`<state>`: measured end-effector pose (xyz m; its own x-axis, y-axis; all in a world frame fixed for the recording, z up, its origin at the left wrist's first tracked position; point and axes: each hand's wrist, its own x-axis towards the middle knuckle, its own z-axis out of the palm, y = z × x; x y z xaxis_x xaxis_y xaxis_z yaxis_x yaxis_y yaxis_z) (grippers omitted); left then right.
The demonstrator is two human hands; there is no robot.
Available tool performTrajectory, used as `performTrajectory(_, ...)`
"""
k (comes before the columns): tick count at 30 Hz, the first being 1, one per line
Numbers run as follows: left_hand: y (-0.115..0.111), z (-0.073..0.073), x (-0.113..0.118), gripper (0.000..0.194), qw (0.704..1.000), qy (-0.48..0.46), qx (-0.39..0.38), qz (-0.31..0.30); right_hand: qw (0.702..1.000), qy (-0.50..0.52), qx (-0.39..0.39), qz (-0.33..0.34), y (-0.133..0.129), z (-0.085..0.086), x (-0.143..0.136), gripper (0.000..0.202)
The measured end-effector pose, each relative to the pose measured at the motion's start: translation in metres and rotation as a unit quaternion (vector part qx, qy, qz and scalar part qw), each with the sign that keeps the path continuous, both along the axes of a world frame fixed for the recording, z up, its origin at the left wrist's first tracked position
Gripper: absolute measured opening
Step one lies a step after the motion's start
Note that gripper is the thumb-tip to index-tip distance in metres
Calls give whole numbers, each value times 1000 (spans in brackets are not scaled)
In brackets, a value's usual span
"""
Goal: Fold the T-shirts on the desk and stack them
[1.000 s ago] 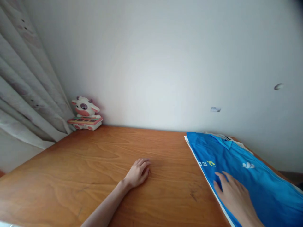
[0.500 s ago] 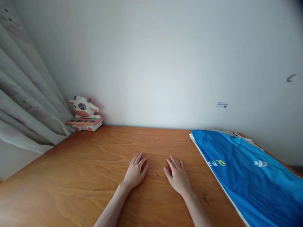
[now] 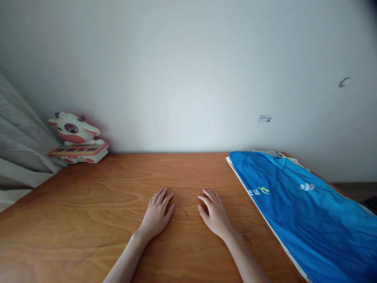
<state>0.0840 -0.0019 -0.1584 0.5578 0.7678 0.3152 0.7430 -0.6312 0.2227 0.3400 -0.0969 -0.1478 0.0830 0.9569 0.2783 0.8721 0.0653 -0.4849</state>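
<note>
My left hand (image 3: 157, 212) rests palm down on the wooden table (image 3: 182, 251), its fingers a little spread and holding nothing. Across a gap of bare wood, my right hand (image 3: 214, 214) lies palm down too, with thumb and fingers apart and nothing in it. To the right of that hand, without touching it, a blue shirt (image 3: 297, 212) is spread flat, with a collar, white marks and a yellow-green logo. White cloth shows along its left edge and behind its collar.
A toy cow with a keyboard (image 3: 78, 137) stands at the table's back left corner, near a pale curtain (image 3: 20, 145). Behind the table rises a white wall (image 3: 176, 78) bearing a small label (image 3: 265, 118) and a hook (image 3: 344, 81).
The view has turned to the right, so the toy, shirt and wall label sit further left. My hands stay on the table, slightly farther apart, still holding nothing.
</note>
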Motion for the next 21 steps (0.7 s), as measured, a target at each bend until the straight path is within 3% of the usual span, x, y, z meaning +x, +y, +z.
performTrajectory(13,-1,-5,1,41,999,-10,36,0,998,-12,58,6,3,-18,4,33)
performTrajectory(21,-1,-7,1,41,1000,-16,24,3,998,-14,56,10,3,-21,6,34)
